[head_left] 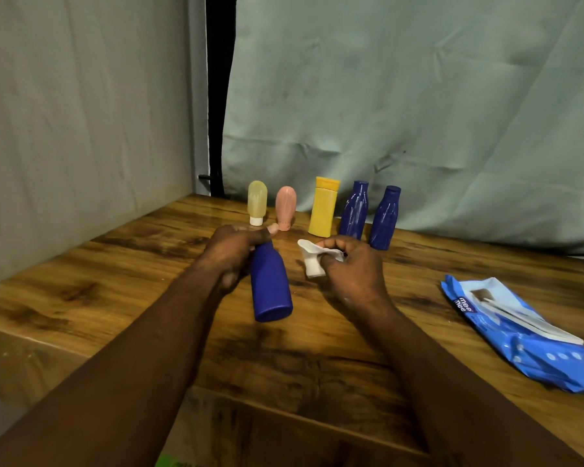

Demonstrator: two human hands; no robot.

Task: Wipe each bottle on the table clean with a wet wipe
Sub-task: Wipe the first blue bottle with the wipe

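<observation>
Blue plastic caught the light where the held bottle (270, 288) hung over the wooden table (115, 298), tilted with its base toward the person and its neck buried in the left hand (233, 251), whose fingers were curled tight about the cap end; the right hand (351, 267) pinched a bunched white wet wipe (312, 262) between thumb and fingertips, just beside the bottle but not touching it. To my eye the wipe was not yet on the plastic; the pass would go best with the wipe spread flatter, wrapped round the body and drawn from shoulder to base while the left hand turned the bottle; the neck under that grip would need a change of hold, or it would be missed. Behind stood a pale yellow tube (257, 198), a pink tube (286, 205), a yellow bottle (324, 208), an inner blue bottle (354, 207) and an end blue bottle (385, 219) in a row; the wipe pack (520, 328) lay well off to the right.
</observation>
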